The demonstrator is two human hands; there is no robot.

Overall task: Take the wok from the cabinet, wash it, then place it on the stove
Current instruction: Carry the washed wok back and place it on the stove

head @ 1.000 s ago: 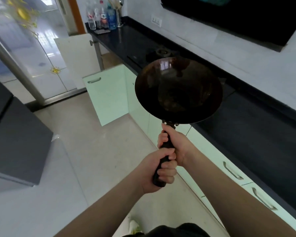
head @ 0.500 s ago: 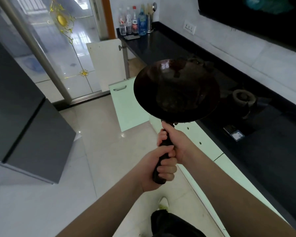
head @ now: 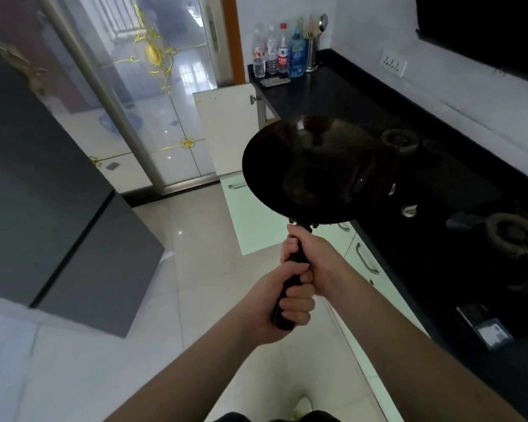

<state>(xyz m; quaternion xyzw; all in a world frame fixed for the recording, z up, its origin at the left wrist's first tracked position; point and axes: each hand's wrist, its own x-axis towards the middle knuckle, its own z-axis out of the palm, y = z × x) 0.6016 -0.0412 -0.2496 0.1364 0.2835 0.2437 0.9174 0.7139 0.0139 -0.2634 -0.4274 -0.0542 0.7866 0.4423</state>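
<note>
Both hands grip the wok [head: 319, 169] handle: your right hand [head: 310, 258] wraps it nearest the bowl, your left hand [head: 282, 301] curls round the near end. Wok is in the air, over the counter edge, left of the stove [head: 457, 208].

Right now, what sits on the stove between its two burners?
In the head view, a small round silvery knob sits on the dark stove between the far burner and the near burner. The wok hides part of that stretch.
</note>
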